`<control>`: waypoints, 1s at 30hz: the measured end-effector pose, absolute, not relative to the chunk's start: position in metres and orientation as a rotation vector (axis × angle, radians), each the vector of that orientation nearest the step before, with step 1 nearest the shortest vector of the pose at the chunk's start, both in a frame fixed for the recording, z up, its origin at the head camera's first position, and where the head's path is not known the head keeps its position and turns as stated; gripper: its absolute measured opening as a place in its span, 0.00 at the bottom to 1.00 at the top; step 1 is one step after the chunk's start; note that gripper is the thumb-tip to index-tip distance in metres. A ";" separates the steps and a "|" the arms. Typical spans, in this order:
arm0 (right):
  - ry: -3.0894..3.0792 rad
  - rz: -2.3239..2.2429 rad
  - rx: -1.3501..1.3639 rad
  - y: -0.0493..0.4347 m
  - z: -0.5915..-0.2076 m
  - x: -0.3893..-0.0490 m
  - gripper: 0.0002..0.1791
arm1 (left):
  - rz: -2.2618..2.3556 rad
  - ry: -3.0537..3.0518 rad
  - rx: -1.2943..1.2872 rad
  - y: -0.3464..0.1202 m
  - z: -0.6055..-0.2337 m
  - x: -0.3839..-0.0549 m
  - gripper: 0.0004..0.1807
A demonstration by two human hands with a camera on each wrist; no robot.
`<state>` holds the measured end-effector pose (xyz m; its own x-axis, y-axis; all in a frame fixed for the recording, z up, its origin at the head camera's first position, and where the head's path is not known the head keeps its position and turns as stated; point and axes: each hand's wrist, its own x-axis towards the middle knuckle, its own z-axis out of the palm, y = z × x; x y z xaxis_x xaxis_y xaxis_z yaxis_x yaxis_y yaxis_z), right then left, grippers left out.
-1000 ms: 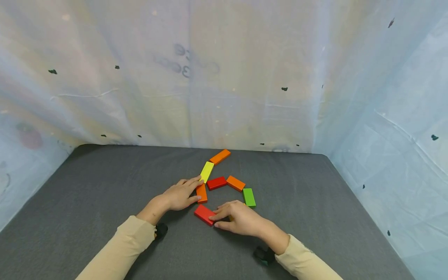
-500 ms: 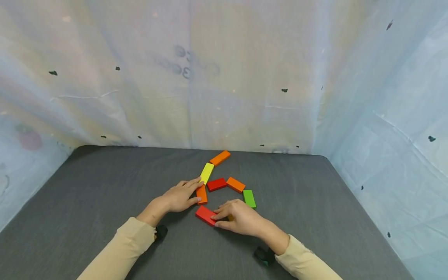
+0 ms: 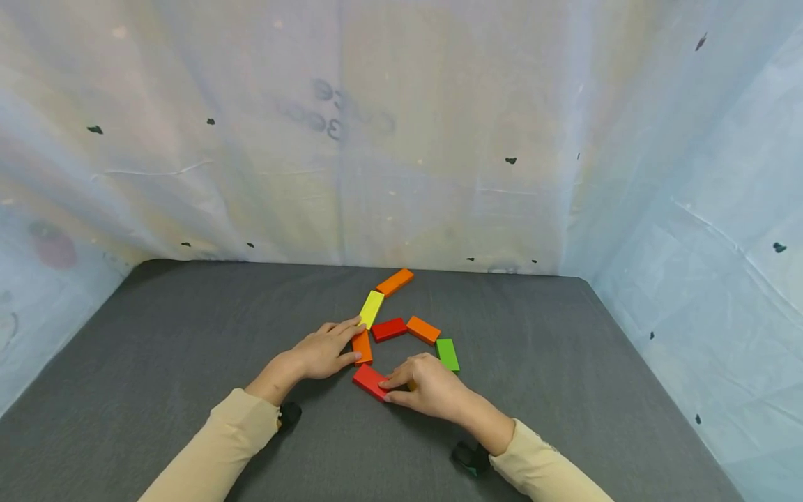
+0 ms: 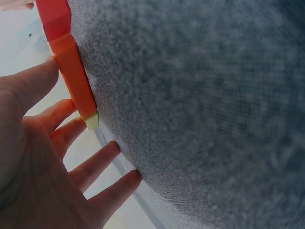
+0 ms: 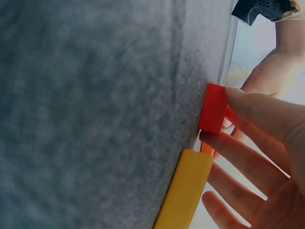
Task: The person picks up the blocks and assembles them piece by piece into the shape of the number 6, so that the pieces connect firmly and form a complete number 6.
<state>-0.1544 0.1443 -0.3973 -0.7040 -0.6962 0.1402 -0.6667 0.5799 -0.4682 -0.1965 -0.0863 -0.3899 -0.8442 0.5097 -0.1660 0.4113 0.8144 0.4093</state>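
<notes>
My right hand (image 3: pixel 433 387) pinches a red block (image 3: pixel 369 381) between thumb and fingers; in the right wrist view, the thumb lies at one end of this red block (image 5: pixel 213 109) and a finger at the other. My left hand (image 3: pixel 323 350) rests with fairly straight fingers on an orange block (image 3: pixel 362 348) and the near end of a bright yellow block (image 3: pixel 371 309). The left wrist view shows the red block (image 4: pixel 55 20) meeting the orange block (image 4: pixel 75 76) end to end. An amber block (image 5: pixel 183 193) lies beneath the right hand, mostly hidden in the head view.
Another orange block (image 3: pixel 395 282) continues the curved line at the far end. A second red block (image 3: pixel 389 329), an orange block (image 3: pixel 423 330) and a green block (image 3: pixel 447 355) arc to the right. The grey cloth surface (image 3: pixel 564 390) ends at a pale hanging sheet (image 3: pixel 439 174).
My right hand has slid the red block slightly away from me and to the right, up to the near end of the orange block. The left hand has stayed in place.
</notes>
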 end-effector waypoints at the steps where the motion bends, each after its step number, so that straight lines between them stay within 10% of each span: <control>1: 2.744 -0.774 -1.173 0.144 -0.397 -0.155 0.12 | 0.528 2.730 0.709 -0.086 -0.390 -0.196 0.32; 30: 2.703 -0.714 -1.153 0.184 -0.393 -0.155 0.21 | 0.531 2.718 0.698 -0.087 -0.388 -0.196 0.32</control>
